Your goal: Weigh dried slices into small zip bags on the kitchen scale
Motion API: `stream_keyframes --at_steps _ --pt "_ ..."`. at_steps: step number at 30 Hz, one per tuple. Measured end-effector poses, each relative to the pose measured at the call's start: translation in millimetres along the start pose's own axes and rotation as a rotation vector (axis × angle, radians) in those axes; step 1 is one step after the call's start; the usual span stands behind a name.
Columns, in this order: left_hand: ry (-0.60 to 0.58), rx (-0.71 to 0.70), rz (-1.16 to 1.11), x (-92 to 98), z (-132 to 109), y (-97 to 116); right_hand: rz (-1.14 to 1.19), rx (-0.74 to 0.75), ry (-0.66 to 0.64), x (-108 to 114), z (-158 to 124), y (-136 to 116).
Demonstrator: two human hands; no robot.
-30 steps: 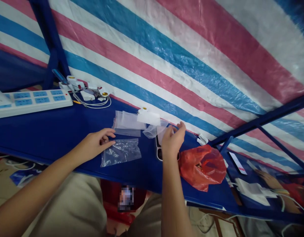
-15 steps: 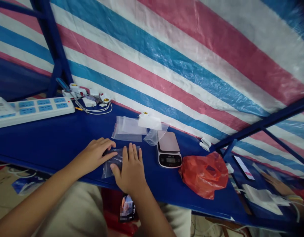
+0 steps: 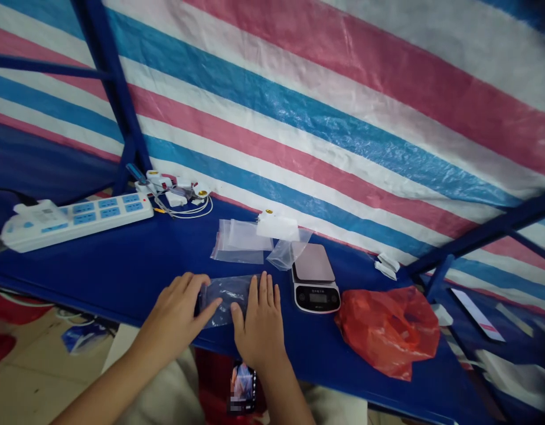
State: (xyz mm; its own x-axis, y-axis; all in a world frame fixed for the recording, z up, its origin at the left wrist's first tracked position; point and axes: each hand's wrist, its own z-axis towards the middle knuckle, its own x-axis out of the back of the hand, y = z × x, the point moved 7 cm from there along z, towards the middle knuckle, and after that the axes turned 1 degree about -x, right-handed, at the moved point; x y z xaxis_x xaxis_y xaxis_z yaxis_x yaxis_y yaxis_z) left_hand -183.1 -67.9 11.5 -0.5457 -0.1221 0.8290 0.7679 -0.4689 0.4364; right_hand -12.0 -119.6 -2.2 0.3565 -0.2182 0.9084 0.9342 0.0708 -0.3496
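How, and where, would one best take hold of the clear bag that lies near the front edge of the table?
Probably pinch the clear bag at the middle of its far edge, coming from the far side and slightly above. It lies nearly flat on the blue table, and that edge shows uncovered, while the left grip and right grip partly hide its two ends.

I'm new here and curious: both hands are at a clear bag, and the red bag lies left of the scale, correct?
Wrong side: the head view shows the red bag right of the scale. Left hand and right hand are at a clear bag.
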Motion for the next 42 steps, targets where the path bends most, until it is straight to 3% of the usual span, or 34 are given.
stream_keyframes --at_steps 4,8,13,16,20,23,27,31,37,39,42 --pt "-0.02 0.097 0.078 -5.7 -13 -6 0.041 -0.034 0.018 0 -1 4" --pt "-0.02 0.141 0.042 -5.4 -11 -11 0.131 -0.056 0.068 5 -7 9" --pt "-0.056 0.187 -0.178 -7.1 -4 -15 0.296 -0.139 0.174 19 -23 23" --pt "0.044 0.272 -0.319 10.4 10 -28 0.425 -0.213 0.191 23 -32 35" --pt "0.209 0.283 -0.435 42.3 56 -42 0.51 -0.245 0.19 26 -35 40" --pt "0.213 0.277 -0.476 46.1 108 -47 0.522 -0.231 0.193 27 -33 39" --pt "0.13 0.267 -0.384 29.2 168 -50 0.549 -0.232 0.197 27 -33 39" --pt "0.059 0.234 -0.264 8.3 196 -48 0.552 -0.241 0.179 26 -33 40" --pt "-0.071 0.274 -0.044 -11.3 196 -39 0.544 -0.248 0.195 27 -32 40" --pt "-0.082 0.26 0.05 -5.2 189 -27 0.546 -0.25 0.196 27 -33 41" --pt "0.015 0.18 0.135 10.5 172 5 0.548 -0.243 0.193 26 -33 41"
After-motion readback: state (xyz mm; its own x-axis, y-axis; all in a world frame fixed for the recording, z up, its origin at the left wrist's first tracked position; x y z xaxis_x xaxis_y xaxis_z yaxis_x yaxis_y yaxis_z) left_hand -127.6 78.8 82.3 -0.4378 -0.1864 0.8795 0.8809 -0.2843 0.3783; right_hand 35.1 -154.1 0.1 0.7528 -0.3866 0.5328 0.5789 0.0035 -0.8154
